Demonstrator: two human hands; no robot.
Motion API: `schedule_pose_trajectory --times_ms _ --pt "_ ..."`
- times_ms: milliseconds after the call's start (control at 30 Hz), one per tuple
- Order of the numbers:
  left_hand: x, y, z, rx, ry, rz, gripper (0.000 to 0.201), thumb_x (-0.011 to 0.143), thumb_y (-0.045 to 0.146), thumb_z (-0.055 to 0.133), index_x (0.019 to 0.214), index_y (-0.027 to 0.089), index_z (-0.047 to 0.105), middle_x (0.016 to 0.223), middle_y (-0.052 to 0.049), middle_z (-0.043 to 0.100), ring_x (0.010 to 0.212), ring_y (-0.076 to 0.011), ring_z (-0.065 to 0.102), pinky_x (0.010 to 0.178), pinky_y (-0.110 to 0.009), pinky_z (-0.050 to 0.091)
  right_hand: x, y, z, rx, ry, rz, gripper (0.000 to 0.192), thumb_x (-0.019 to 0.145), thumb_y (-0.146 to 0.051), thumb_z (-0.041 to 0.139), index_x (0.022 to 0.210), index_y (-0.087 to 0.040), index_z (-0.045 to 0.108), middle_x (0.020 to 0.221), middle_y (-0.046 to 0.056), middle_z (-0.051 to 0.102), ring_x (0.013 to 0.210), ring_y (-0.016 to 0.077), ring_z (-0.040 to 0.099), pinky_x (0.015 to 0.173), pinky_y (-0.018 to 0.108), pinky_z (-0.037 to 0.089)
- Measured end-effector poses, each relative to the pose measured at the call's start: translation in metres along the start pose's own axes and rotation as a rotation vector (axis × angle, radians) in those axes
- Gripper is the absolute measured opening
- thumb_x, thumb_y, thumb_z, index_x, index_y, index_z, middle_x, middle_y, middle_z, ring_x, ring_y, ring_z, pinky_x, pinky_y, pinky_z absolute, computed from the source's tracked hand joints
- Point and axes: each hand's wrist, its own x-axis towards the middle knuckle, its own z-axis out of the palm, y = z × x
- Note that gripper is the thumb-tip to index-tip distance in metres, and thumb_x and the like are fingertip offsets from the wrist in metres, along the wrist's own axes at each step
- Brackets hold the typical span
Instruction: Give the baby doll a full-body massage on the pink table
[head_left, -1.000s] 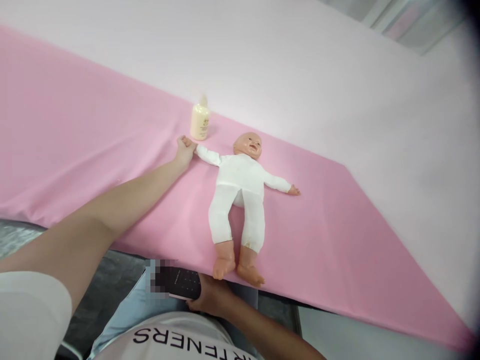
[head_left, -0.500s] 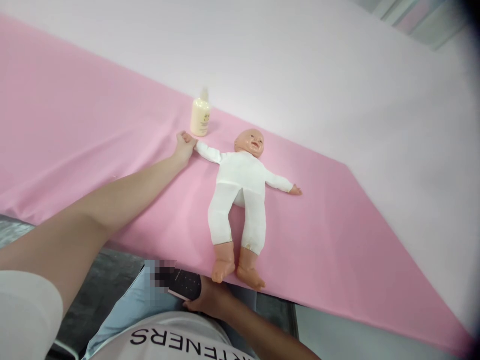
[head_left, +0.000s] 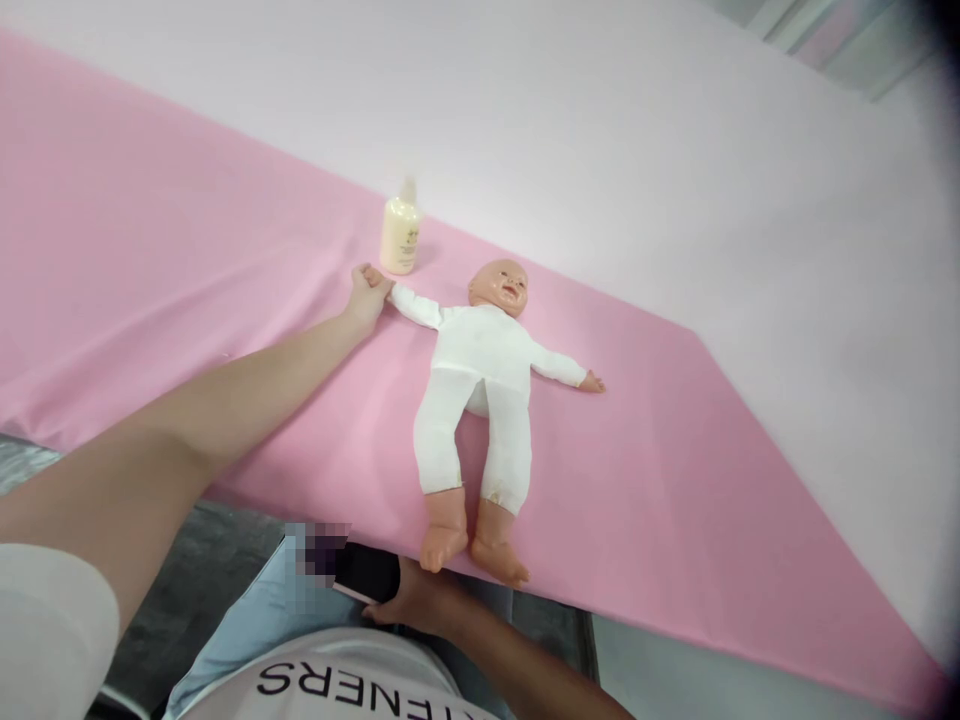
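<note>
A baby doll [head_left: 480,370] in a white suit lies face up on the pink sheet [head_left: 150,260], arms spread and feet at the near edge. My left hand [head_left: 366,296] is stretched out across the sheet, its fingers closed around the doll's small hand on the left. A cream lotion bottle [head_left: 400,236] stands upright just beyond that hand. My right hand [head_left: 420,598] is low by my lap, below the doll's feet, and holds a dark phone [head_left: 367,572] that is partly hidden under the sheet's edge.
The pink sheet covers the near strip of a wide bed or table; a paler pink-white surface [head_left: 600,150] lies beyond it. Grey floor [head_left: 217,560] shows below the near edge, along with my jeans and white printed shirt.
My left hand stays on the doll's hand. My right hand has slid the phone a little farther under the sheet's edge, so less of it shows.
</note>
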Motion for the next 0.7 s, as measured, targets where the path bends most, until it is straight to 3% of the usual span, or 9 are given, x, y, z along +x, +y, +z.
schedule_pose_trajectory --times_ms 167,433,700 --pt "0.0 0.003 0.0 0.032 0.009 -0.038 0.067 0.078 0.008 0.065 0.133 0.03 0.035 0.135 -0.009 0.043 0.13 -0.0243 0.047 0.11 -0.046 0.037 -0.001 -0.008 -0.003 0.045 -0.073 -0.001 0.067 0.059 -0.051 0.071 0.12 -0.033 0.054 0.115 0.0 0.065 0.111 0.0312 0.059 0.09 0.037 0.05" --pt "0.0 0.0 -0.001 0.009 0.001 -0.022 0.066 0.076 0.006 0.066 0.131 0.031 0.037 0.133 -0.006 0.044 0.13 -0.0226 0.046 0.11 -0.045 0.036 -0.002 -0.013 -0.004 0.046 -0.06 0.069 0.064 0.053 -0.045 0.077 0.114 -0.033 0.059 0.113 0.0 0.067 0.11 0.0318 0.06 0.093 0.038 0.05" --pt "-0.002 0.003 0.001 0.068 0.003 -0.018 0.065 0.078 0.008 0.063 0.132 0.028 0.035 0.137 -0.009 0.042 0.129 -0.0228 0.048 0.108 -0.044 0.039 -0.002 -0.007 -0.002 0.093 -0.052 -0.051 0.063 0.061 -0.038 0.079 0.119 -0.032 0.058 0.116 0.0 0.067 0.107 0.0289 0.062 0.094 0.034 0.049"
